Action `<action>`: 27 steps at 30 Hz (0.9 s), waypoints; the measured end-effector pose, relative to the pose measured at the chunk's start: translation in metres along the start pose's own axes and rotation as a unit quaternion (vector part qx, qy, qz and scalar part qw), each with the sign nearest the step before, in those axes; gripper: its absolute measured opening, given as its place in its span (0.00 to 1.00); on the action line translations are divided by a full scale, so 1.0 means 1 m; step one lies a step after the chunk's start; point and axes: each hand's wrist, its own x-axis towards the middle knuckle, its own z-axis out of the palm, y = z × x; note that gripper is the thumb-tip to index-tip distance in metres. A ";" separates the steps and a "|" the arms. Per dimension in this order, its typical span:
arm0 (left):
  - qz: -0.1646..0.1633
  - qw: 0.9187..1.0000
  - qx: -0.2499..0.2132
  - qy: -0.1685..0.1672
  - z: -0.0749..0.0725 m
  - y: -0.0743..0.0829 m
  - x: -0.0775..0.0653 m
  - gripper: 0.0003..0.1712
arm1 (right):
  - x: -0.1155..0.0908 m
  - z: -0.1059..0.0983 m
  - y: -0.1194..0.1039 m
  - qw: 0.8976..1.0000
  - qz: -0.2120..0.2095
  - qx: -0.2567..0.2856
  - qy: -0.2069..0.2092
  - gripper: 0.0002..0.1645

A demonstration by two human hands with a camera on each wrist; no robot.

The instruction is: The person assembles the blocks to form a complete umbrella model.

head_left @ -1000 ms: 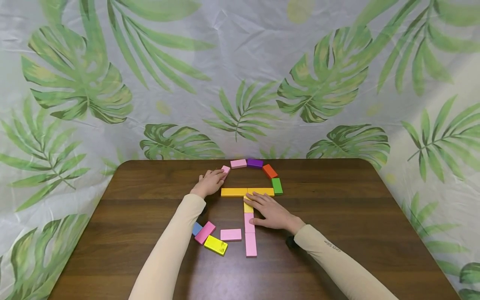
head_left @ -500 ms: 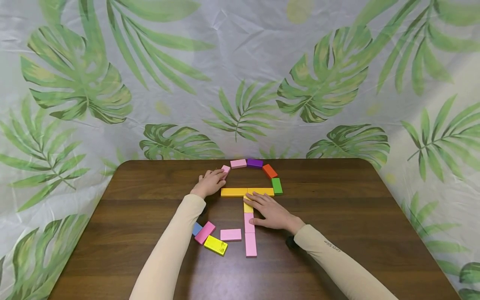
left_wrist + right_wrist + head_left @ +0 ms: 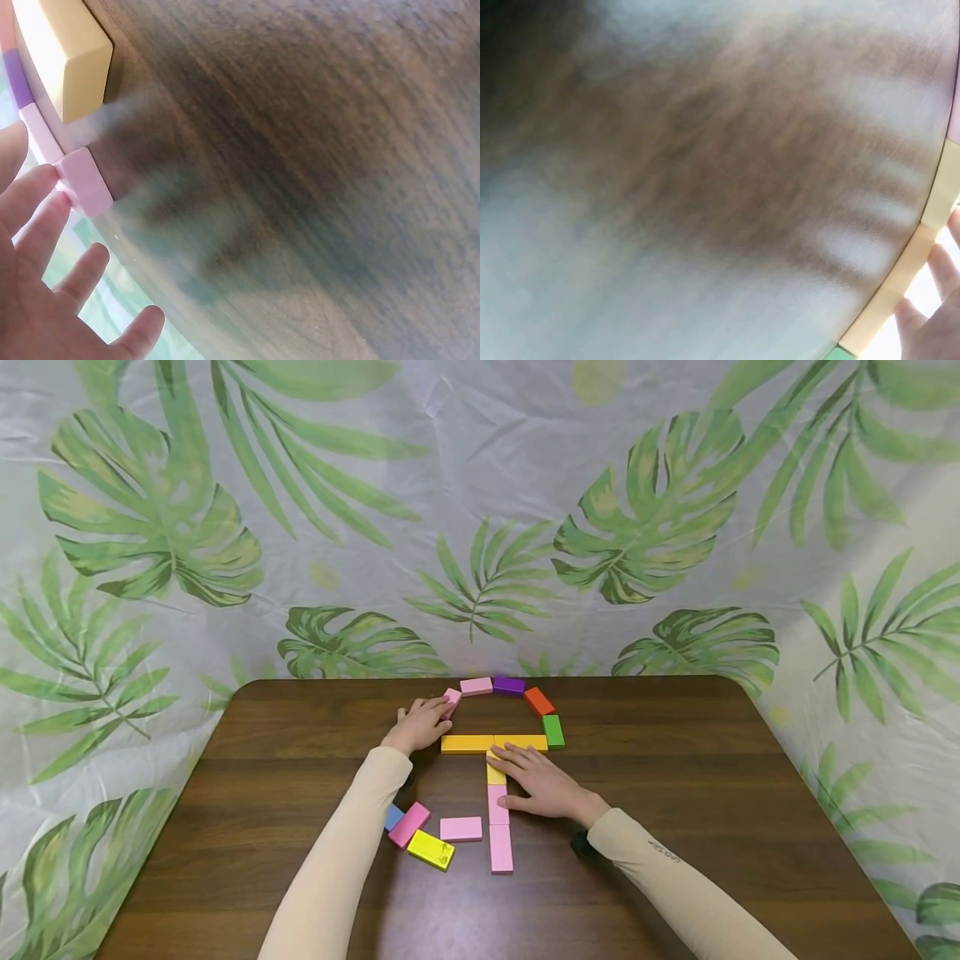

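Note:
My left hand (image 3: 420, 727) touches a pink block (image 3: 452, 700) at the upper left of a curved row of blocks. In the left wrist view, two fingertips meet the end of that pink block (image 3: 85, 182) while the other fingers are spread and straight. My right hand (image 3: 542, 781) lies with outstretched fingers over a yellow block (image 3: 496, 771) and the edge of the orange block (image 3: 525, 742) on the right. Its thumb reaches a pink block (image 3: 498, 810) in the vertical column. The right wrist view catches only some fingertips beside the blocks.
The curve continues through a pink block (image 3: 476, 687), a purple (image 3: 509, 686), a red (image 3: 538, 701) and a green one (image 3: 552, 732). Loose pink (image 3: 461, 829), yellow (image 3: 431, 850), magenta (image 3: 409, 824) and blue (image 3: 393, 817) blocks lie near the left forearm on the wooden table (image 3: 645, 735).

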 end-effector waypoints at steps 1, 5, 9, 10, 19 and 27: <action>-0.001 1.000 0.001 -0.001 0.000 0.000 0.000 0.28 | 0.000 0.000 0.000 1.000 0.000 0.000 -0.002 0.44; 0.000 1.000 0.002 -0.004 -0.001 0.000 -0.001 0.29 | 0.001 0.000 0.001 1.000 0.002 -0.003 -0.005 0.44; 0.001 1.000 0.002 -0.002 0.000 0.000 -0.001 0.29 | 0.001 0.000 0.001 1.000 0.001 -0.005 -0.003 0.44; 0.001 1.000 0.001 -0.001 0.000 0.000 -0.001 0.29 | 0.001 0.001 0.001 1.000 0.001 -0.006 -0.003 0.44; 0.018 1.000 -0.010 0.014 0.002 -0.005 -0.005 0.29 | 0.001 0.000 -0.001 1.000 0.005 -0.005 -0.008 0.44; 0.066 0.996 -0.011 0.051 0.000 -0.016 -0.022 0.28 | -0.001 -0.002 -0.002 1.000 0.006 0.001 -0.010 0.44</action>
